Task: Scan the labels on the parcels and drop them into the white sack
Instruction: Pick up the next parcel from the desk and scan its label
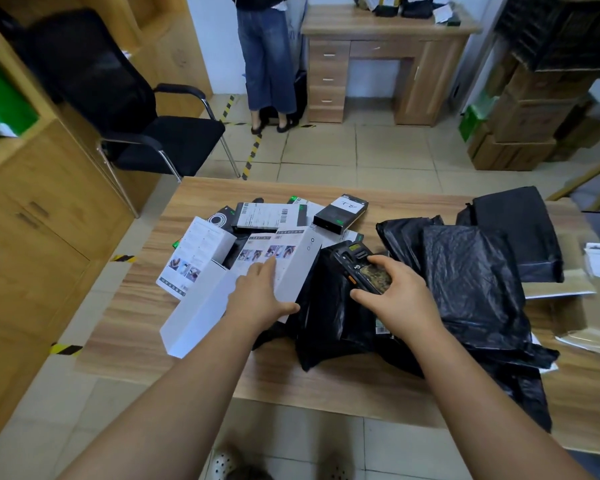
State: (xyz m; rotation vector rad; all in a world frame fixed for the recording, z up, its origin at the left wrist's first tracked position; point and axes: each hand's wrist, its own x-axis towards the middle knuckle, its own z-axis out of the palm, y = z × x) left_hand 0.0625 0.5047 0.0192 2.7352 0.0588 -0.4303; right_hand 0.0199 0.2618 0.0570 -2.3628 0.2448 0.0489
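Observation:
On the wooden table (142,327) lies a heap of parcels. My left hand (260,296) grips a long white box (291,268) near its lower end, thumb under its edge. My right hand (399,296) holds a black handheld scanner (357,268) over a black plastic mailer (329,327). More white and black boxes (267,216) lie behind, and a small black box (340,213) sits at the far side. Black bagged parcels (471,278) are piled to the right. No white sack is in view.
A black office chair (125,109) stands beyond the table's left corner. A person in jeans (267,60) stands by a wooden desk (378,64) at the back. Cardboard boxes (520,133) are stacked at right. Wooden cabinets (32,216) line the left wall.

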